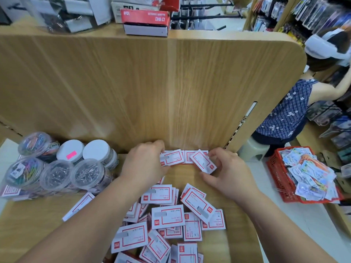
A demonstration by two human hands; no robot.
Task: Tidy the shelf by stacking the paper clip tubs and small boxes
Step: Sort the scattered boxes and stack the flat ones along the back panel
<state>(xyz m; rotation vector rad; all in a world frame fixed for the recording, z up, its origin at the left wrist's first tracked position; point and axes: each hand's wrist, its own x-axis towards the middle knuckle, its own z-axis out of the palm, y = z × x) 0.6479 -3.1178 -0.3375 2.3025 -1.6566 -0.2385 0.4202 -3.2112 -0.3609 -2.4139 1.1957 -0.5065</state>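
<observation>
Row-building step, small boxes. Our left hand (146, 160) curls over the back box (171, 157), gripping its left end; the box lies flat against the back panel (171, 92). Our right hand (226, 171) pinches a tilted box (203, 164), thumb and fingertips closed on it, askew over the row (188, 155). Tubs (57, 168) stand stacked at left. A loose pile (171, 221) lies nearer us on the shelf (34, 221). Next, we judge: square the tilted box and seat it flush in the row.
</observation>
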